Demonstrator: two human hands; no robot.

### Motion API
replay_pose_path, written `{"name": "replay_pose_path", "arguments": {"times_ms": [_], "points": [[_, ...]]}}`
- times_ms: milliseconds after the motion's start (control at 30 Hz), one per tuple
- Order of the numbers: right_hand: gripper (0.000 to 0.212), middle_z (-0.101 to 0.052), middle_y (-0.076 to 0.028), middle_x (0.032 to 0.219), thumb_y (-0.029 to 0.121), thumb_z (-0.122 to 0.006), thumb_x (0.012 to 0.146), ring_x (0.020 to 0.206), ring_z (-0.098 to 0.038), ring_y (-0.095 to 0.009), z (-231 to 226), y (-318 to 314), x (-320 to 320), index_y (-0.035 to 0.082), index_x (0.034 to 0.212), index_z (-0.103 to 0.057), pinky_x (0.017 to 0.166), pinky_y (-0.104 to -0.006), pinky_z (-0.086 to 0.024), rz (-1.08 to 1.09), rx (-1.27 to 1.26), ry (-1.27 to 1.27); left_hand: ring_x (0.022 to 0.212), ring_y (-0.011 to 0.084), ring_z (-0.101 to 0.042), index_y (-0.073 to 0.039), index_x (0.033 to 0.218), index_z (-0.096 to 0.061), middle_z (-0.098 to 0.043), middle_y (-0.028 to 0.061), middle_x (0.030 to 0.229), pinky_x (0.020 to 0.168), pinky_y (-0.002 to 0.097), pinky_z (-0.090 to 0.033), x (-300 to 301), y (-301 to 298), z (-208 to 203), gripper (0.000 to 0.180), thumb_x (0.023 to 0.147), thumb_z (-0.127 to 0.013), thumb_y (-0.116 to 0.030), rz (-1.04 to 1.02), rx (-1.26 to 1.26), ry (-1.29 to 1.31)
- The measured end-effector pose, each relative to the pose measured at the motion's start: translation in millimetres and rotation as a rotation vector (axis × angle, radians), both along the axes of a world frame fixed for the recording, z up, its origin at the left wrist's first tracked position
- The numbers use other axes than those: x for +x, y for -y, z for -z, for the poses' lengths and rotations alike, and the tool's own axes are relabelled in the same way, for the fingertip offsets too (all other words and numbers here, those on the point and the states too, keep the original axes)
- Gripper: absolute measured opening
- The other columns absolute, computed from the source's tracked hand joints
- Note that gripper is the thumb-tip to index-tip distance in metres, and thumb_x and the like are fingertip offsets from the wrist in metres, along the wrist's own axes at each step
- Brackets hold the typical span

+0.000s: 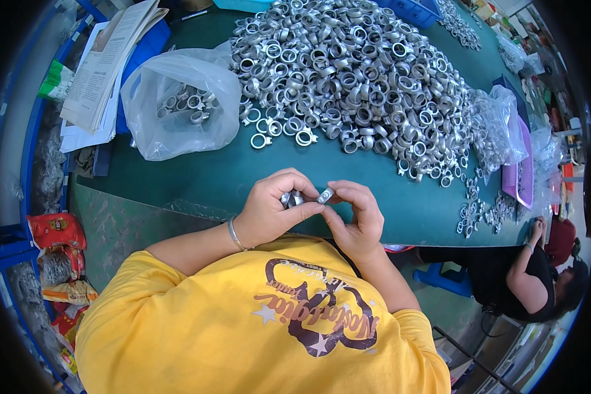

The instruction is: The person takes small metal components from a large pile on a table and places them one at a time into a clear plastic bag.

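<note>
My left hand point(266, 205) is closed around a few small metal rings point(292, 199), which show between its fingers. In front of my chest, the fingertips of both hands meet at one metal ring point(325, 195) turned edge-on. My right hand point(358, 220) pinches that ring between thumb and forefinger. Beyond my hands, a large heap of silvery metal rings point(368, 85) with small lugs covers much of the green table point(210, 177). An open clear plastic bag point(177, 141) with some rings inside lies left of the heap.
Papers point(105, 72) lean over a blue bin point(148, 49) at the far left. Right of the heap are a plastic bag point(502, 125), a pink basket point(524, 171) and small piles of rings point(469, 217). A co-worker point(512, 282) in black sits at the right edge.
</note>
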State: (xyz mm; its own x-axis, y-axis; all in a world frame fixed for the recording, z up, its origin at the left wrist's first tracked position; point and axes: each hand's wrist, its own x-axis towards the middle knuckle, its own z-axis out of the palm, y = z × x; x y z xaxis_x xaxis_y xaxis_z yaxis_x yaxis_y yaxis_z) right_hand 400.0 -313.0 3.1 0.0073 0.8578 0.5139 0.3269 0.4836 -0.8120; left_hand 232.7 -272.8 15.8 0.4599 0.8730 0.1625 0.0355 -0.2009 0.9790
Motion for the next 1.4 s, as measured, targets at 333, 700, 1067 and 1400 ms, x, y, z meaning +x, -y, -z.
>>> {"name": "replay_pose_path", "arguments": {"times_ms": [333,700,1067,1400], "points": [[0.023,-0.058,-0.012,0.085,-0.007,-0.065,0.068,0.072,-0.057,-0.026,-18.0,-20.4,-10.6,0.000,0.090,-0.062,0.061,-0.0316,-0.048,-0.254,0.149,0.093,0.074,0.0157,-0.060,0.001,0.111,-0.054,-0.061,0.0106,0.094,0.055,0.0246,-0.052,-16.3,-9.4,9.3,0.030,0.084,-0.048,-0.011,0.132,-1.091,0.744],[0.014,-0.055,-0.009,0.078,0.007,-0.067,0.072,0.072,-0.055,-0.025,15.6,-59.1,-10.8,0.005,0.081,-0.057,0.061,-0.0327,-0.046,0.062,-0.016,0.499,0.065,0.0102,-0.055,-0.002,0.091,-0.054,-0.057,0.0053,0.078,0.046,0.0184,-0.041,-11.6,-4.6,8.2,0.012,0.085,-0.057,-0.012,-0.160,-0.816,0.294],[0.015,-0.063,-0.014,0.091,-0.005,-0.063,0.074,0.079,-0.062,-0.022,0.6,-16.3,0.7,0.001,0.087,-0.059,0.068,-0.0264,-0.050,-0.152,-0.162,0.057,0.062,0.0079,-0.053,0.000,0.086,-0.060,-0.057,0.0046,0.078,0.047,0.0177,-0.040,-6.5,-4.0,0.7,0.011,0.082,-0.062,-0.010,-0.008,-0.701,0.215],[0.012,-0.057,-0.009,0.093,0.000,-0.042,0.090,0.076,-0.058,-0.012,2.4,-7.1,-0.2,-0.002,0.095,-0.053,0.064,-0.0219,-0.047,-0.158,-0.564,-0.589,0.072,0.0134,-0.056,-0.002,0.078,-0.064,-0.059,0.0050,0.078,0.062,0.0242,-0.044,-2.5,0.9,4.9,0.009,0.070,-0.070,0.000,-0.001,-0.039,0.012]]}}
